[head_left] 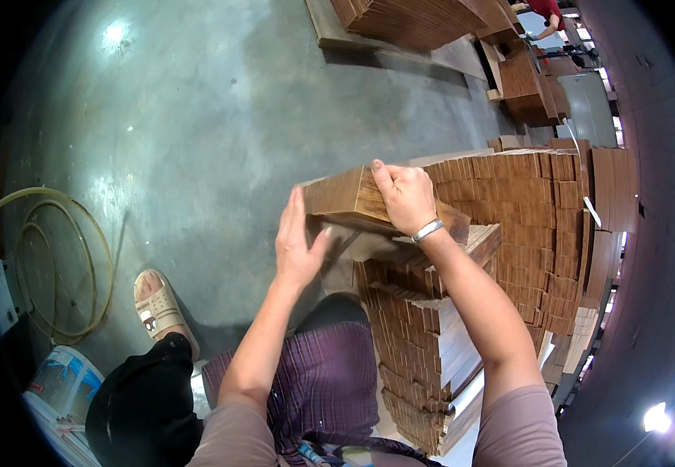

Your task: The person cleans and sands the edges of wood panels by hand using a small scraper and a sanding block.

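A block-shaped bundle of brown wood-grain boards lies tilted in front of me, above the near end of the piled boards. My right hand is closed over its right end, thumb on top and fingers curled down; a silver bracelet circles that wrist. At the bundle's left end, my left hand is held upright with fingers straight and thumb apart, the fingertips at or against the end face. Beneath my right forearm, more boards rest crosswise on the pile. The bundle's underside is partly hidden.
Long rows of stacked boards run along my right side, with a lower pile close to my legs. Another board stack stands across the floor. A coiled hose and a bucket are at left. A person in red works far right.
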Tool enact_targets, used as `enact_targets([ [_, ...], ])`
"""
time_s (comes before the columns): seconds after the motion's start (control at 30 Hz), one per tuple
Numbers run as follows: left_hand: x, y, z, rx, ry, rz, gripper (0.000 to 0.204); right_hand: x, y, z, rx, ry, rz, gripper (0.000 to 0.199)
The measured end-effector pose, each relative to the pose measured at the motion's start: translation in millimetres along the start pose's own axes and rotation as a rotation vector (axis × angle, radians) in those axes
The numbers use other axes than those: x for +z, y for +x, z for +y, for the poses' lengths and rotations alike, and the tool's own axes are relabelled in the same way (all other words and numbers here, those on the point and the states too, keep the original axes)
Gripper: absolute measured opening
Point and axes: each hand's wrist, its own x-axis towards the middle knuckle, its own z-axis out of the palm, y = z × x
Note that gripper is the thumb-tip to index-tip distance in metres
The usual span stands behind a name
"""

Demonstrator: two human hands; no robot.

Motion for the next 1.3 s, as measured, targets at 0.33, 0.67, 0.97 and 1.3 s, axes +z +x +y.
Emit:
enact_targets([
  [0.33,27.3,-41.0,-126.5,-0.346,0.070,-0.227,0.064,8.0,2.2,-1.6,-0.012,0.019,0.023,0.056],
  [0.67,29.9,5.6,-111.8,-0.148,0.106,0.003,0.038,7.6,0.5,5.2,-0.014,0.008,0.024,0.055],
  [0.97,1.8,41.7,-132.6,0.420,0.377,-0.288,0.017,5.3,-0.9,4.7,-0.025,0.008,0.030,0.056],
  [1.3,-7.7,50.2,-127.9,0.456,0.373,-0.419,0.012,3.8,-0.3,5.4,-0.020,-0.015,0.028,0.056],
])
